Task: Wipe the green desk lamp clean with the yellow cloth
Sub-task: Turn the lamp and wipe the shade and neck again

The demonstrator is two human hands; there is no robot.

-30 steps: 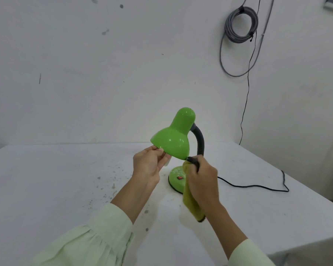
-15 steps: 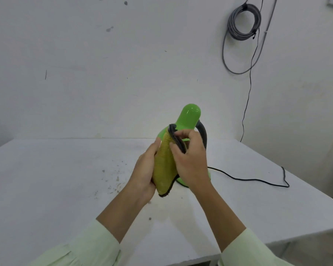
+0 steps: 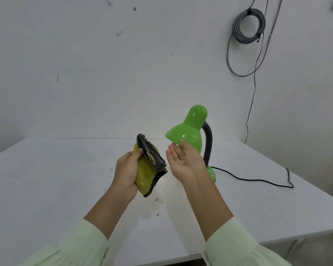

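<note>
I am viewing the white table (image 3: 46,179), its near edge running behind both sleeves. My left hand (image 3: 126,169) is gripping the folded yellow cloth (image 3: 145,173) above the tabletop. My right hand (image 3: 183,162) is lying open, palm up, holding nothing, with its fingertips at the shade of the green desk lamp (image 3: 188,131). I cannot tell whether they touch it. The lamp is standing right of centre, and its cord (image 3: 258,180) is trailing toward the right edge. The widest stretch of tabletop is lying left of the cloth.
</note>
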